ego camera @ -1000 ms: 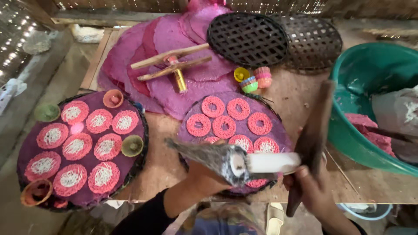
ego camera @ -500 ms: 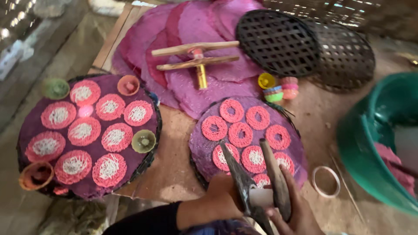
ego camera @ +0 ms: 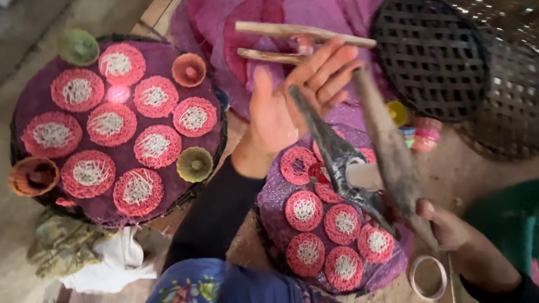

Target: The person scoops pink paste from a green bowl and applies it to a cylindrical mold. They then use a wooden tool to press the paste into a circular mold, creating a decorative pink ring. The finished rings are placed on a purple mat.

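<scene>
My right hand (ego camera: 449, 227) at the lower right grips a dark two-armed press tool (ego camera: 387, 151) at its hinge end. The tool's arms are spread and point up and away, with a white cylinder (ego camera: 365, 175) between them. My left hand (ego camera: 292, 106) is raised in the middle with palm up and fingers apart, its fingertips next to the tips of the tool's arms. Beneath the tool lies a round tray under purple cloth (ego camera: 275, 196), with several pink-and-white noodle rounds (ego camera: 304, 209) on it.
A second purple-covered tray (ego camera: 33, 101) of rounds with small cups (ego camera: 194, 164) lies at left. Wooden sticks (ego camera: 303, 33) rest on pink sheets at top. Dark woven baskets (ego camera: 432, 56) sit top right, a green basin (ego camera: 505, 219) at right, a tape ring (ego camera: 428, 276) below.
My left hand has come off the tool and lifted open toward the sticks. The tool's arms have spread and swung upward. The view has moved closer to the trays.
</scene>
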